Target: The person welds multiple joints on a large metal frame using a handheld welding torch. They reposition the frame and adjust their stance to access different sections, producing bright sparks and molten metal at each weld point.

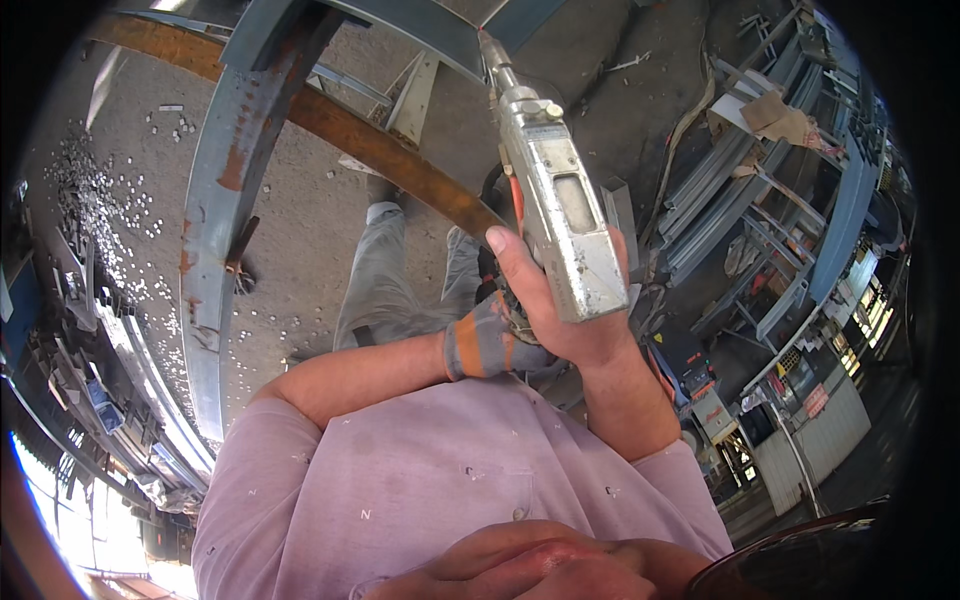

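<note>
My right hand (pixel 565 290) is bare and wrapped around a silver handheld welding gun (pixel 575 215) with worn, scratched sides. The gun's narrow nozzle points away from me, its tip at the corner where two grey steel profiles of a frame (pixel 440 35) meet; whether it touches cannot be told. Just below and left of that hand, my left hand (pixel 490 340) wears a grey and orange work glove. Its fingers are closed, partly hidden under my right hand and by something dark, so what they hold does not show.
A long steel beam (pixel 215 230) with rust patches stands at left. A rusty brown bar (pixel 390 160) crosses toward my legs. Small shiny metal pieces (pixel 110 215) litter the floor. Metal profiles (pixel 715 200) lie piled at right, near a dark machine (pixel 680 365) and a cable (pixel 690 110).
</note>
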Motion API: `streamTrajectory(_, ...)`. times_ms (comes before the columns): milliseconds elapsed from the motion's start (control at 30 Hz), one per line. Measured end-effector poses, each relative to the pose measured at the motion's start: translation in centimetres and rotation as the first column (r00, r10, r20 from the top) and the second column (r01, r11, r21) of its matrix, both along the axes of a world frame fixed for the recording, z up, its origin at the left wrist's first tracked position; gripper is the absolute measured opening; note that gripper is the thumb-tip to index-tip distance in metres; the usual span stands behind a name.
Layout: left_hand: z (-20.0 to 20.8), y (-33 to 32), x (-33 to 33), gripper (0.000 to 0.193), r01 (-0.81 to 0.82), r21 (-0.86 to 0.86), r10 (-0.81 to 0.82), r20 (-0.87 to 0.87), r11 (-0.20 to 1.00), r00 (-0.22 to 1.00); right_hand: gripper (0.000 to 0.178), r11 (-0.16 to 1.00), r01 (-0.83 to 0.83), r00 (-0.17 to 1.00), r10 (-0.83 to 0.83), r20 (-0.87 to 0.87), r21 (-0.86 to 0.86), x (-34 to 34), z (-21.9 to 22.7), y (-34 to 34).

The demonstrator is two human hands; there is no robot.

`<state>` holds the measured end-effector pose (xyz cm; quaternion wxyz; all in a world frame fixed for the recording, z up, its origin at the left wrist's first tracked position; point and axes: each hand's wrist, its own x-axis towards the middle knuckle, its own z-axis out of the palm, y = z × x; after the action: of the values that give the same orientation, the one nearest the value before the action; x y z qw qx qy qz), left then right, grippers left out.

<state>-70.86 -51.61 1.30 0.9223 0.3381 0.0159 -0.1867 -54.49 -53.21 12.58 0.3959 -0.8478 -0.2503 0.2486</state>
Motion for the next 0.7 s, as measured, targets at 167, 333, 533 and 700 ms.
streamTrajectory(167,0.3,-0.1,-0.1,0.046,0.040,0.039,-0.043,0.089,0.998,0.995,0.028,1.000,-0.004,1.000,0.005,0.024,-0.029,0.2,1.1,0.6)
streamTrajectory(333,-1.1,-3.4,-0.2,0.043,-0.074,0.176,0.032,0.230,0.982,0.973,0.028,0.995,-0.044,0.998,0.048,0.046,-0.087,0.7,1.5,0.8)
streamTrajectory(533,0.2,-2.2,0.6,0.044,0.049,0.028,-0.052,0.096,0.998,0.994,0.028,0.994,-0.035,0.999,0.037,0.013,-0.107,0.8,1.8,1.0)
streamTrajectory(700,1.9,0.0,1.1,0.048,0.205,-0.374,-0.271,-0.132,0.904,0.954,0.027,0.991,-0.044,0.998,0.048,0.031,-0.124,1.0,2.1,1.1)
